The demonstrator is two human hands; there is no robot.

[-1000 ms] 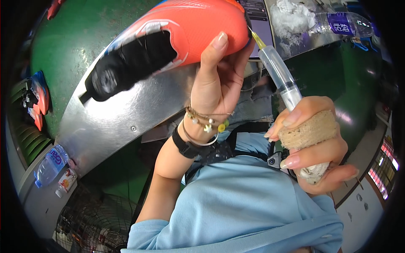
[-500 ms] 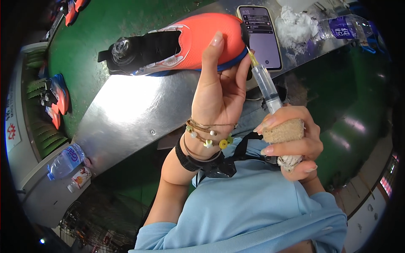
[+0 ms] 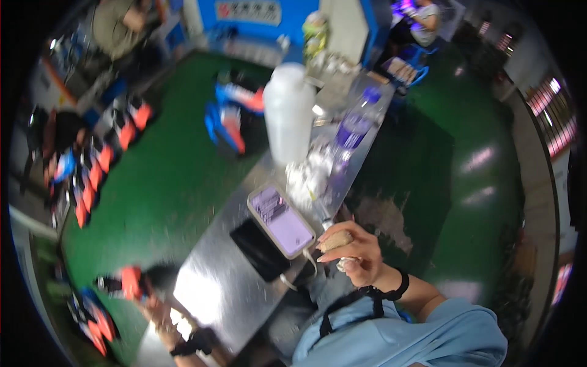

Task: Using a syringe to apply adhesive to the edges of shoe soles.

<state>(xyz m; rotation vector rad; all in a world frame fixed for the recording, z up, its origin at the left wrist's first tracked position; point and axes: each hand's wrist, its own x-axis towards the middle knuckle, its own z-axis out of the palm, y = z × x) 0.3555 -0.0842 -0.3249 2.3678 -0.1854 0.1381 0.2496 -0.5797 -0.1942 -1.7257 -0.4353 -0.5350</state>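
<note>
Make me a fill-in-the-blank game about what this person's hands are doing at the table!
The right hand grips a tool wrapped in ____ tape.
The lit phone lies on the shiny ____ table.
The left hand holds an orange and ____ shoe.
Behind the phone stands a tall ____ bottle.

Missing words: tan; metal; black; white

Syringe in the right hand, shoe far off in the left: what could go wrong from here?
The right hand grips the syringe right beside the lit phone, so a drip or jab might hit its screen. The left hand holds the shoe at the view's blurred edge, poorly watched; it could slip.
</note>
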